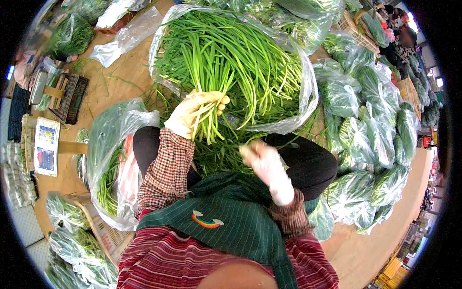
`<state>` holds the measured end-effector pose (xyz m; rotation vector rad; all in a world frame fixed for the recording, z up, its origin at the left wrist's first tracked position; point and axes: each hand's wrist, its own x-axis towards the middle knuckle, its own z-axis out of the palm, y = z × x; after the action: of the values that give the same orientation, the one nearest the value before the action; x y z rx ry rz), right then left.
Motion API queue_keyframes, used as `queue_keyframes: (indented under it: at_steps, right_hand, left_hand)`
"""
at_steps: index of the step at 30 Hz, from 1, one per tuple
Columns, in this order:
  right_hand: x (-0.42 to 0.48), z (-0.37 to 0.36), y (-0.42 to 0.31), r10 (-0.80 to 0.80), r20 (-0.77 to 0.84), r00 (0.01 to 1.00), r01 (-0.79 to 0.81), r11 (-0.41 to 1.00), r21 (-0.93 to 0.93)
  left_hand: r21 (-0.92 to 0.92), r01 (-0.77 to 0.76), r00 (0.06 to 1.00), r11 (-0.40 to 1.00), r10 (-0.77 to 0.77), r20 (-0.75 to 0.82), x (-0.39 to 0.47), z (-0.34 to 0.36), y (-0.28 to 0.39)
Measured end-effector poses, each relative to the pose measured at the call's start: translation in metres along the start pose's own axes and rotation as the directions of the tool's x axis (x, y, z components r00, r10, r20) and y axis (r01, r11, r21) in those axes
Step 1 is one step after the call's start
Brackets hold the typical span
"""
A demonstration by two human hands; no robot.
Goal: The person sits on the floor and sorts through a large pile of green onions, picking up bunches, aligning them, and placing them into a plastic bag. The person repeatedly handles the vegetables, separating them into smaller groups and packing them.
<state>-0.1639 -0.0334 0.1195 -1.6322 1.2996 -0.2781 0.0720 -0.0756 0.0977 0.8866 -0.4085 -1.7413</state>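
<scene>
My left hand (196,110), in a pale glove, is closed around a bunch of garlic chives (213,72). Their pale cut ends stick out below my fingers, and the long green leaves run up and away. Beyond it a large open clear plastic bag (310,86) holds a thick heap of garlic chives (249,47). My gloved right hand (265,160) is blurred above my right leg, apart from the bunch. Its fingers look curled, but whether they grip anything is unclear. Loose green trimmings (223,155) lie between my legs.
At my left, a clear bag (122,162) contains more chives, near a digital scale (47,146) and a black crate (72,97). Bagged greens (361,144) are piled at my right and more bags (79,245) lie behind left. Other people sit at the upper edges.
</scene>
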Motion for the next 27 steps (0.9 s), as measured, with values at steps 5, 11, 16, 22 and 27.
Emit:
queue_keyframes:
  at_steps: [5,11,16,22,27]
  right_hand:
    - [0.071,0.016,-0.074,-0.165,-0.131,0.978,0.113,0.936,-0.332]
    - [0.032,-0.025,-0.072,-0.019,-0.038,0.999,0.043,0.402,0.915]
    - [-0.053,-0.117,-0.034,-0.828,-0.362,0.427,0.497,-0.119,0.859]
    - [-0.016,-0.017,0.059,0.228,0.212,0.950,-0.037,0.758,-0.651]
    - [0.095,0.015,0.038,-0.051,-0.431,0.901,-0.067,0.965,-0.253]
  left_hand:
    - [-0.114,0.017,0.999,0.993,-0.022,-0.044,0.008,-0.009,-0.015]
    - [0.006,-0.025,1.000,1.000,0.026,-0.013,0.008,-0.014,-0.022]
    - [0.221,0.007,0.998,0.975,0.007,-0.062,0.015,-0.011,-0.018]
    - [0.130,0.025,0.999,0.991,-0.019,-0.044,0.016,0.001,-0.007]
    - [0.023,0.028,0.999,0.999,-0.027,-0.035,0.006,0.008,0.002]
